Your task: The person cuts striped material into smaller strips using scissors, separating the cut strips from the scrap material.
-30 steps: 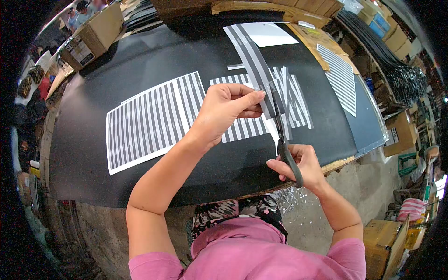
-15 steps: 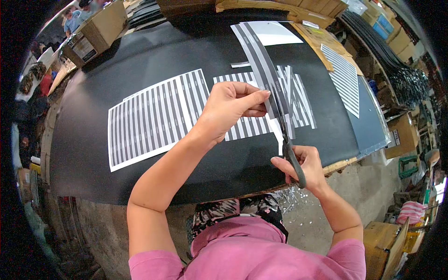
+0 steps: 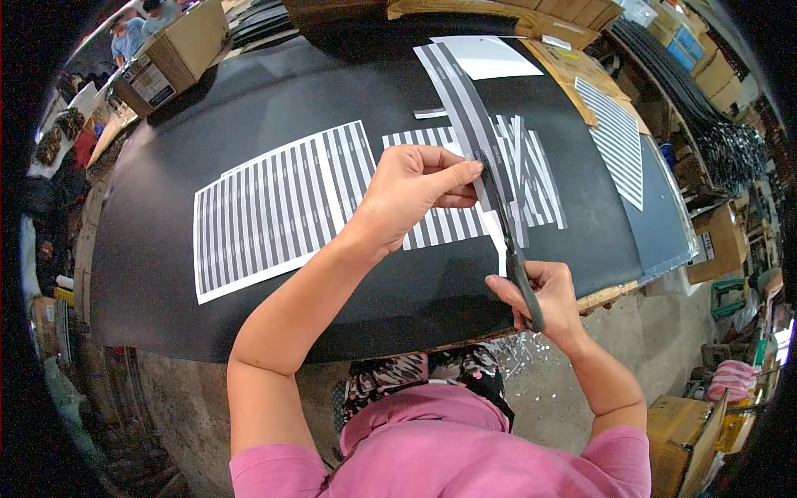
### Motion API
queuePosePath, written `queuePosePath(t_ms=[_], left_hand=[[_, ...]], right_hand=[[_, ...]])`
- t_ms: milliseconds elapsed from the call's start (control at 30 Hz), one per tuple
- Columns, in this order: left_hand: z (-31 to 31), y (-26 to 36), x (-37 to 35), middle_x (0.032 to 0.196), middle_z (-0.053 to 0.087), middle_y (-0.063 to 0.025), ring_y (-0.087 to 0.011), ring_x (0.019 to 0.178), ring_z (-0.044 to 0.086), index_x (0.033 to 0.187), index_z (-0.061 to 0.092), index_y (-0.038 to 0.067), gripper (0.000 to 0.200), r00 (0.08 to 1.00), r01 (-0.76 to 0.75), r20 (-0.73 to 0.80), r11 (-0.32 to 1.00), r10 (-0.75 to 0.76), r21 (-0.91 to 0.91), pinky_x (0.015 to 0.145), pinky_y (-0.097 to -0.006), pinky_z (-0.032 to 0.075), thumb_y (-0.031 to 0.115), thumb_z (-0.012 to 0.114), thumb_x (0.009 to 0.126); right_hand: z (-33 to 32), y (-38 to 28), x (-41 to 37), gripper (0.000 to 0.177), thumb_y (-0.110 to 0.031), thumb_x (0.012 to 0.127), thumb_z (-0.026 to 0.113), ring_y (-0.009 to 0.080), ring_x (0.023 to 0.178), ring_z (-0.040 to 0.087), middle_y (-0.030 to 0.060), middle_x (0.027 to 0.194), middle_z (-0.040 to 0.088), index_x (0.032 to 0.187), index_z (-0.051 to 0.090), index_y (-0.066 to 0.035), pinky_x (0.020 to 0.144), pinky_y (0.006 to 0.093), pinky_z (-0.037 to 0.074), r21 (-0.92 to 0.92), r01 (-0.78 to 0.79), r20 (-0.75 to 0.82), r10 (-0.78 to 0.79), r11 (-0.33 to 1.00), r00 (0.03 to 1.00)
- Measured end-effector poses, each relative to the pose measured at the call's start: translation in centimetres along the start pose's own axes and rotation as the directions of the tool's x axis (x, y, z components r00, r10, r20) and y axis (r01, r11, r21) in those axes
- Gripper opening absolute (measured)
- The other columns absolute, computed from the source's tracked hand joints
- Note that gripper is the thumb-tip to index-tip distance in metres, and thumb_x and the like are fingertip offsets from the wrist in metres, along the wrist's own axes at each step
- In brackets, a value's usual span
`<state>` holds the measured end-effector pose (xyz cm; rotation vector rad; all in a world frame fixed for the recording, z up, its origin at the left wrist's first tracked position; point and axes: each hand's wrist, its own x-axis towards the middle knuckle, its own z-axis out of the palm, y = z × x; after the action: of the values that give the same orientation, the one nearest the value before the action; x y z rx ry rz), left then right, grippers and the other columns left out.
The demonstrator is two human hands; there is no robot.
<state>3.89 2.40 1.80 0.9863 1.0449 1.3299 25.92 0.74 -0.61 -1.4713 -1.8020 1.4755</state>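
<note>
Grey strip (image 3: 466, 108) in pinched left hand (image 3: 423, 187); scissors (image 3: 514, 264) in curled right hand (image 3: 551, 299), blades (image 3: 503, 219) indistinct

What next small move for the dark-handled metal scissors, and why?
Probably a short lengthwise snip along the long grey-and-black striped paper strip: the bare left hand pinches it near its closer end, the bare right hand holds the scissors pointing along it, and its far end looks whole.
</note>
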Motion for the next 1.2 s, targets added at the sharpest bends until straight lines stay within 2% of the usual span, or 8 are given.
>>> queuePosePath(t_ms=[100, 400, 733, 933, 1000, 1200], left_hand=[[-0.1, -0.3, 0.2, 0.077, 0.065, -0.0070, -0.0120, 0.066, 0.063, 0.085, 0.065, -0.003, 0.019, 1.000, 0.002, 0.013, 1.000, -0.002, -0.009, 0.065, -0.0248, 0.055, 0.016, 0.067, 0.082], [1.1, -0.3, -0.6, 0.076, 0.065, -0.0080, -0.0136, 0.067, 0.064, 0.084, 0.064, -0.003, 0.024, 0.995, 0.078, 0.050, 0.995, -0.081, 0.057, 0.063, -0.0239, 0.054, 0.020, 0.069, 0.080], [0.9, -0.4, -0.5, 0.076, 0.065, -0.0081, -0.0137, 0.067, 0.064, 0.085, 0.065, -0.003, 0.023, 0.995, 0.080, 0.063, 0.996, -0.082, 0.035, 0.063, -0.0239, 0.054, 0.020, 0.069, 0.080], [0.2, 0.5, -0.2, 0.080, 0.066, -0.0085, -0.0154, 0.071, 0.065, 0.087, 0.065, -0.001, 0.021, 0.992, 0.076, 0.089, 0.986, -0.090, 0.147, 0.064, -0.0240, 0.054, 0.019, 0.067, 0.082], [-0.3, 0.9, 0.3, 0.082, 0.066, -0.0092, -0.0164, 0.074, 0.066, 0.088, 0.065, -0.001, 0.019, 0.999, 0.037, -0.030, 0.997, -0.035, 0.073, 0.064, -0.0245, 0.055, 0.017, 0.067, 0.082], [-0.5, 0.5, 0.4, 0.083, 0.066, -0.0102, -0.0167, 0.074, 0.066, 0.088, 0.065, -0.001, 0.017, 1.000, -0.014, -0.016, 1.000, 0.014, 0.022, 0.064, -0.0246, 0.055, 0.014, 0.066, 0.082]], right_hand=[[0.1, -0.8, -0.3, 0.039, -0.033, 0.073, 0.075, 0.0071, 0.041, 0.049, 0.0023, 0.050, 0.054, 0.061, 0.060, 0.002, 0.036, 0.0232, 0.038, 0.058, -0.061, 0.022, 0.059, 0.996, 0.998], [0.1, -0.1, 0.8, 0.036, -0.029, 0.071, 0.075, 0.0080, 0.040, 0.050, 0.0029, 0.049, 0.053, 0.059, 0.058, 0.000, 0.035, 0.0229, 0.037, 0.076, 0.023, 0.010, -0.024, 0.997, 1.000], [0.1, -0.5, 1.0, 0.037, -0.030, 0.073, 0.074, 0.0074, 0.039, 0.050, 0.0020, 0.048, 0.053, 0.059, 0.058, 0.001, 0.035, 0.0230, 0.037, 0.106, 0.003, 0.016, -0.005, 0.994, 1.000], [0.1, 0.0, 1.0, 0.038, -0.030, 0.073, 0.074, 0.0075, 0.039, 0.051, 0.0021, 0.048, 0.053, 0.058, 0.059, 0.001, 0.035, 0.0225, 0.038, 0.089, 0.027, 0.003, -0.028, 0.996, 1.000], [0.0, -0.3, 0.7, 0.038, -0.031, 0.073, 0.074, 0.0074, 0.039, 0.051, 0.0024, 0.048, 0.053, 0.058, 0.059, 0.001, 0.035, 0.0224, 0.038, 0.048, -0.013, -0.005, 0.013, 0.999, 1.000], [0.2, 0.2, 0.8, 0.037, -0.030, 0.071, 0.075, 0.0074, 0.041, 0.051, 0.0024, 0.048, 0.054, 0.058, 0.058, 0.001, 0.036, 0.0229, 0.039, 0.056, 0.039, 0.014, -0.040, 0.998, 0.999]])
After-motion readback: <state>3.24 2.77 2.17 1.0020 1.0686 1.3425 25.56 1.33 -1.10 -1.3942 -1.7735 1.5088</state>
